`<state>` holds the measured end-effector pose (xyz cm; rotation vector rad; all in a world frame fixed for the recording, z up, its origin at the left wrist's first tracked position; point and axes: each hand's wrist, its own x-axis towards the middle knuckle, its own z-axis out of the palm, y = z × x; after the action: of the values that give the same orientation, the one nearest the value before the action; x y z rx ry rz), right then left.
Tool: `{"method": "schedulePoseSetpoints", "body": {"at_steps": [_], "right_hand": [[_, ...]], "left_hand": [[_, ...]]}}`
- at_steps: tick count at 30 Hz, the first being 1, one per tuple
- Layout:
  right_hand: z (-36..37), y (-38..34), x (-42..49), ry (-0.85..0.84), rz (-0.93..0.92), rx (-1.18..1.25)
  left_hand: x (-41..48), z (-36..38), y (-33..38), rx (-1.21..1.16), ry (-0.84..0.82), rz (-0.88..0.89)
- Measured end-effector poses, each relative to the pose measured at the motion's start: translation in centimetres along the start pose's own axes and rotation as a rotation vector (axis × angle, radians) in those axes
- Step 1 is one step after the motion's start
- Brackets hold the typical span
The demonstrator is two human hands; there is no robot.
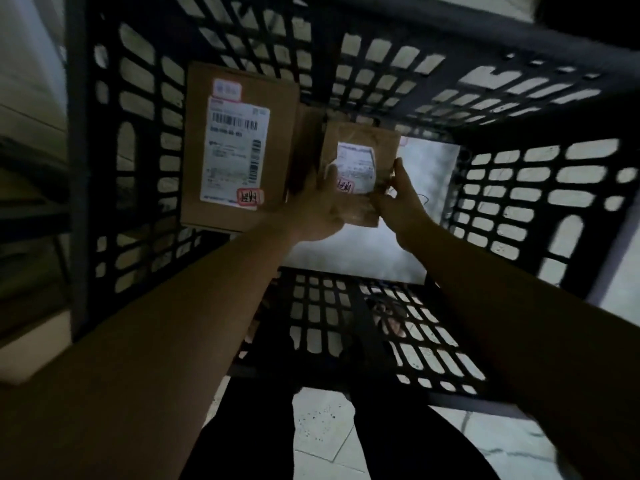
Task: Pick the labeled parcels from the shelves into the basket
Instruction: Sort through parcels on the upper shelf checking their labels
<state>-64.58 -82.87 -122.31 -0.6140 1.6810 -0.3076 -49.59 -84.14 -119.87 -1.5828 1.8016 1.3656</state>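
Parcel (360,161), clamped by fingers of left hand (322,209) and right hand (394,199), should settle flat beside the box (239,143) in the basket (519,188).

We count one black lattice basket (519,188). Inside it we count three parcels: one large brown carton (239,147) with a white barcode label, one small brown paper parcel (360,168) with a white label, and one pale flat mailer (377,251) on the bottom. We count two red-marked stickers on the carton and one on the small parcel. We count two hands, left hand (322,209) and right hand (398,199).
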Motion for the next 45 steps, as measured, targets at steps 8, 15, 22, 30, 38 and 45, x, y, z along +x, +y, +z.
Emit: {"method": "schedulePoseSetpoints", "body": {"at_steps": [8,15,22,30,38,45], "right_hand": [[0.0,-2.3,0.4,-0.1,0.01,-0.275],[-1.8,-3.7,-14.7,-0.225,-0.179,-0.818],[-4.7,-14.0,-39.7,-0.457,-0.67,-0.986],[-6.9,-27.6,-62.7,-0.566,-1.225,-1.213],[-1.9,-36.8,-87.1,-0.666,-1.926,-1.106],[3.0,-38.7,-104.4,-0.696,-2.402,-0.875]], "left_hand": [[0.7,0.0,-0.3,-0.054,0.183,0.021],[-11.9,-0.8,2.1,-0.316,0.381,0.023],[-37.7,-9.0,10.7,-0.356,0.553,-0.034],[-67.6,-17.1,21.8,-0.117,1.022,-0.217],[-95.0,-19.0,26.7,0.209,1.569,-0.429],[-112.7,-17.5,27.2,0.391,1.887,-0.688]]}}
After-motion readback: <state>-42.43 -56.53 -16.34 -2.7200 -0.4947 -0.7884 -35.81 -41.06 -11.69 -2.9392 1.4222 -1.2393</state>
